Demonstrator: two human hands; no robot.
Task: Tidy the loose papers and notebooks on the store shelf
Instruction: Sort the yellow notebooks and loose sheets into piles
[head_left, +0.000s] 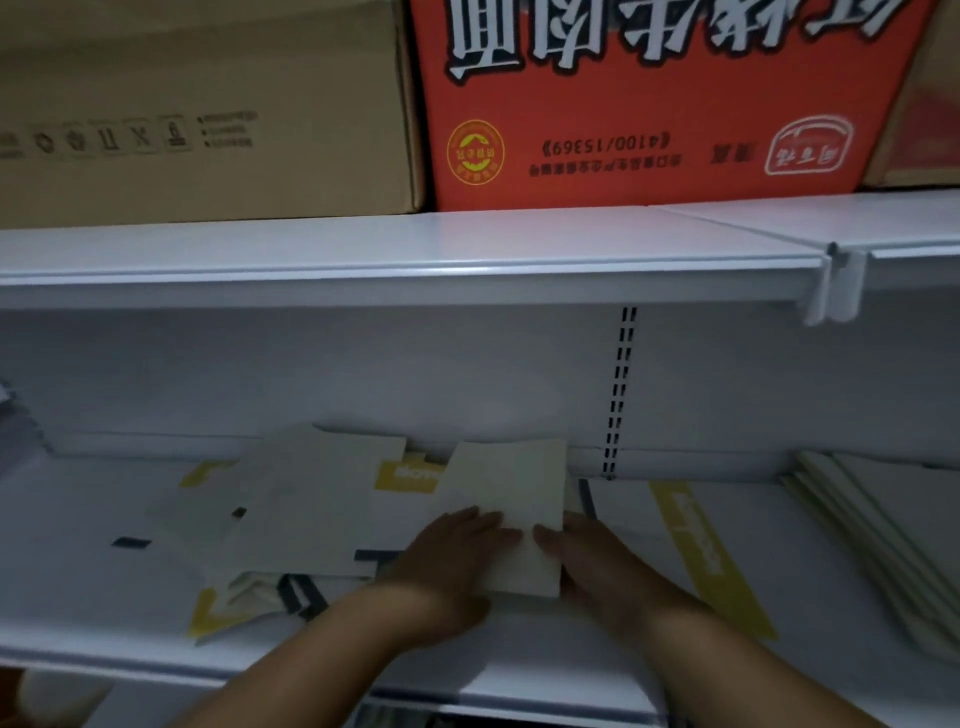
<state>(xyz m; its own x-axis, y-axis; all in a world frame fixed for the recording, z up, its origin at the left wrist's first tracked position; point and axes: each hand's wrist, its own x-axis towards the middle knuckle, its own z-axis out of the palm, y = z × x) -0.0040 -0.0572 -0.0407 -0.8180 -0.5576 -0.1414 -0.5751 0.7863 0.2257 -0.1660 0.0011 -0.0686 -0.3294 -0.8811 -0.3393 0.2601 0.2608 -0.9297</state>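
Observation:
A cream notebook (511, 488) lies on the white shelf (93, 587), near its middle. My left hand (452, 551) rests on the notebook's left edge with its fingers laid flat across the cover. My right hand (597, 561) holds the right edge, thumb on top. To the left sprawls a loose pile of cream papers (306, 509) over white and yellow notebooks (405, 475), some fanned out and skewed. A yellow-edged booklet (706, 551) lies slanted to the right of my hands.
A tidy stack of pale notebooks (883, 535) sits at the far right of the shelf. Above, the upper shelf (415, 249) carries a brown carton (208, 114) and an orange carton (665, 104). A slotted upright (618, 395) runs down the back wall.

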